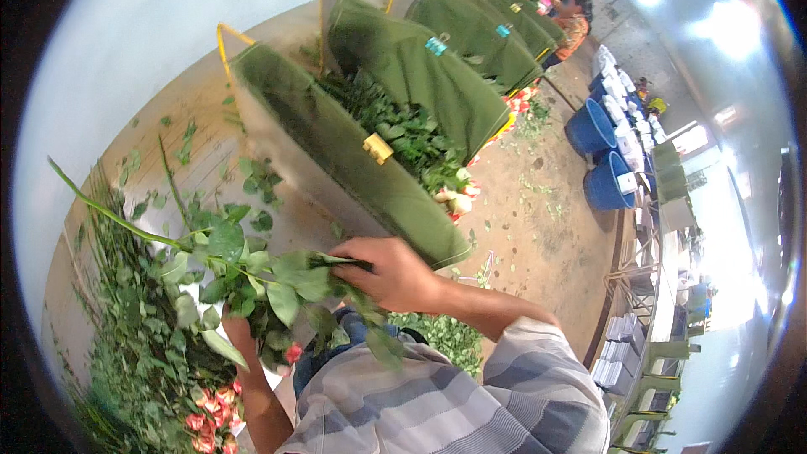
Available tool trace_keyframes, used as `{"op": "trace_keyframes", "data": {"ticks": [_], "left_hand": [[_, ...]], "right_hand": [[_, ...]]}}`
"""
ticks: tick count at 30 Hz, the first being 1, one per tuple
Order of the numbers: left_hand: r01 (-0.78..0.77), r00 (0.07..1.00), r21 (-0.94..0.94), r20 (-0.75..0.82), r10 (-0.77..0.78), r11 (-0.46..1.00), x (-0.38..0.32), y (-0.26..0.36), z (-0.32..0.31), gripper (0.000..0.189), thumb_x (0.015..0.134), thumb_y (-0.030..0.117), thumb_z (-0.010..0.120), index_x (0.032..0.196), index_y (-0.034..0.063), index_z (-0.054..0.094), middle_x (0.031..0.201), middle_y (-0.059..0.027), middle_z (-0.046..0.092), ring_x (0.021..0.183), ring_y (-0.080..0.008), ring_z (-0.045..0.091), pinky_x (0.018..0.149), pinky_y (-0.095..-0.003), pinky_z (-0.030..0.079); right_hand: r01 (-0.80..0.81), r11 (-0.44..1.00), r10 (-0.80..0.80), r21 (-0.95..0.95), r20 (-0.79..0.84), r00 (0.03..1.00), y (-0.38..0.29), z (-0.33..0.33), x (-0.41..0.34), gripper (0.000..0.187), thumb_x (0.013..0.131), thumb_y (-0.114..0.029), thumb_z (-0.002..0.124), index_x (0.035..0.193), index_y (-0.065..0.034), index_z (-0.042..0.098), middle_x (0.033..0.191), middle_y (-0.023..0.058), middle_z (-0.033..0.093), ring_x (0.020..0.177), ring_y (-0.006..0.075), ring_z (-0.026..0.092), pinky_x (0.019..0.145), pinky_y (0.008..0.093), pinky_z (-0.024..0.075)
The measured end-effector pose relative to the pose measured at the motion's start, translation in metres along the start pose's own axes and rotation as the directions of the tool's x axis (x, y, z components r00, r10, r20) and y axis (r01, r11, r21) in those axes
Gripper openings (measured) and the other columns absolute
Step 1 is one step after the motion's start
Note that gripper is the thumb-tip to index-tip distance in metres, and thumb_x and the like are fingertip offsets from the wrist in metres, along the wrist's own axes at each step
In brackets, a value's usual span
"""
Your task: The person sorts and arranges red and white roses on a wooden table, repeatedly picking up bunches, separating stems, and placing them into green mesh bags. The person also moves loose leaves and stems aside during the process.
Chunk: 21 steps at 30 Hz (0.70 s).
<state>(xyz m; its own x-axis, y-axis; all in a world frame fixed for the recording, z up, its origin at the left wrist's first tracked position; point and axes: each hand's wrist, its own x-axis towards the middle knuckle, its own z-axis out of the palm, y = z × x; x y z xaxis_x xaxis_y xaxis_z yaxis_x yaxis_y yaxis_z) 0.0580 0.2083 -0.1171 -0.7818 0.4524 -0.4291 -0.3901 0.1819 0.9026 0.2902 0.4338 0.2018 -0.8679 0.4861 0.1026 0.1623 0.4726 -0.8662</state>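
A long green rose stem (120, 221) with many leaves slants across in front of me, its cut end pointing to the upper left. My right hand (388, 271) is closed around leaves (296, 280) at the right side of this foliage. A dark strip shows between its thumb and fingers; I cannot tell what it is. My left hand (236, 326) is under the foliage, its fingers hidden by leaves. A pink rose bloom (293, 353) hangs near my left forearm. At the left lies a big pile of leafy rose stems (139, 328), with red-and-cream rose blooms (211, 419) at its near end.
Green cloth dividers (340, 157) on yellow-edged frames stand along the table (208, 82), a yellow clip (377, 149) on the nearest. Roses (460, 198) lie between them. Fallen leaves (441, 334) litter the floor. Blue buckets (608, 183) stand right; a person (572, 28) stands farther off.
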Motion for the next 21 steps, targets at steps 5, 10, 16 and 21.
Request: {"op": "trace_keyframes", "data": {"ticks": [5, 10, 16, 21], "left_hand": [[0.075, 0.997, -0.109, 0.022, -0.073, 0.991, -0.014, 0.028, -0.001, 0.033, 0.082, 0.012, 0.055, 0.111, -0.0018, 0.060, 0.099, -0.0109, 0.066, 0.086, -0.0224, 0.064, 0.073, -0.0341, 0.052], [0.120, 0.969, 0.632, -0.242, 0.049, 0.766, 0.025, -0.025, -0.009, 0.042, 0.080, 0.032, 0.052, 0.116, 0.0101, 0.060, 0.093, -0.0253, 0.064, 0.090, -0.0426, 0.061, 0.076, -0.0475, 0.048], [-0.031, 0.989, 0.730, -0.075, 0.125, 0.683, 0.030, -0.035, -0.008, 0.043, 0.080, 0.024, 0.058, 0.120, 0.0070, 0.059, 0.112, -0.0181, 0.063, 0.097, -0.0316, 0.063, 0.079, -0.0362, 0.049], [0.222, 0.970, 0.465, -0.192, -0.147, 0.857, 0.018, 0.019, 0.056, 0.043, 0.083, 0.017, 0.063, 0.124, 0.0061, 0.055, 0.117, -0.0121, 0.062, 0.094, -0.0230, 0.063, 0.079, -0.0318, 0.050]], "right_hand": [[-0.036, 0.952, -0.071, -0.303, -0.335, 0.940, -0.076, -0.116, -0.015, 0.014, 0.084, -0.008, 0.065, 0.096, -0.0011, 0.066, 0.084, 0.0090, 0.066, 0.078, 0.0152, 0.062, 0.068, 0.0301, 0.0487], [-0.217, 0.741, -0.329, -0.635, -0.625, 0.708, -0.030, -0.268, 0.039, 0.039, 0.090, -0.028, 0.061, 0.111, 0.0042, 0.063, 0.106, 0.0175, 0.065, 0.094, 0.0235, 0.059, 0.087, 0.0327, 0.0437], [-0.153, 0.573, -0.094, -0.805, -0.250, 0.964, 0.185, -0.359, 0.125, 0.039, 0.092, -0.028, 0.057, 0.115, 0.0037, 0.060, 0.107, 0.0205, 0.065, 0.095, 0.0294, 0.064, 0.083, 0.0345, 0.0474], [-0.299, 0.753, -0.068, -0.586, -0.521, 0.851, 0.192, -0.293, 0.102, 0.036, 0.096, -0.027, 0.051, 0.116, 0.0013, 0.059, 0.106, 0.0180, 0.066, 0.091, 0.0258, 0.063, 0.082, 0.0336, 0.0483]]}}
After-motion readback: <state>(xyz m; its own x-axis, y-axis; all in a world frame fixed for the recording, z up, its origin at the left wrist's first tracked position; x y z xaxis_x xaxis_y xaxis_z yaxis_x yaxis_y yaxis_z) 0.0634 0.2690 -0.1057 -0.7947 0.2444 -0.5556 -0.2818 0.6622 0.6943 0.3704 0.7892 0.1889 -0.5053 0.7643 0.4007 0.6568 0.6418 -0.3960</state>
